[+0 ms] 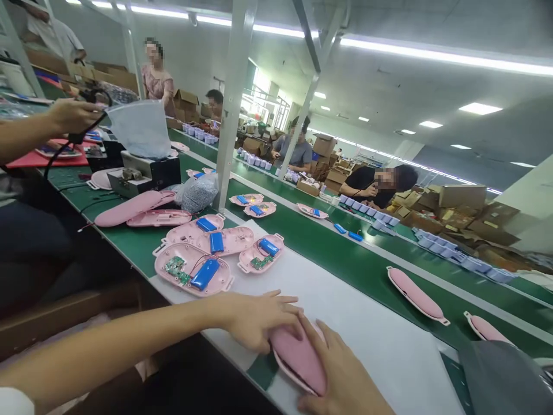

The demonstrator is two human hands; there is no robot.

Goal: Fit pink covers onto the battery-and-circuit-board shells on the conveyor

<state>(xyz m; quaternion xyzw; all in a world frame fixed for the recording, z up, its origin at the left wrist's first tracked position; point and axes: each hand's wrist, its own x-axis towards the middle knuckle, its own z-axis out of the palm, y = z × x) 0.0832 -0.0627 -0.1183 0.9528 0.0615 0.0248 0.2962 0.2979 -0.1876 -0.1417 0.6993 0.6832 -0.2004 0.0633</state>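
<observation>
The rounded oval plastic case (301,356) at the near edge is plain dusty pink on top, with a paler, creamy pink rim. The open oval plastic shells (238,238) are light pink, the glossy rectangular battery packs (205,274) bright blue, and the small flat circuit boards (262,263) green (flecked with paler spots). The long flat worktable (367,265) is deep green; the smooth thin sheet (371,328) on it, plain whitish. Small cup-like plastic parts (436,245) show pale lilac, and cardboard cartons (462,196) brown.

The pink case (302,353) looks smooth matt plastic, the blue battery (204,274) glossy, the post (234,104) metal.
</observation>
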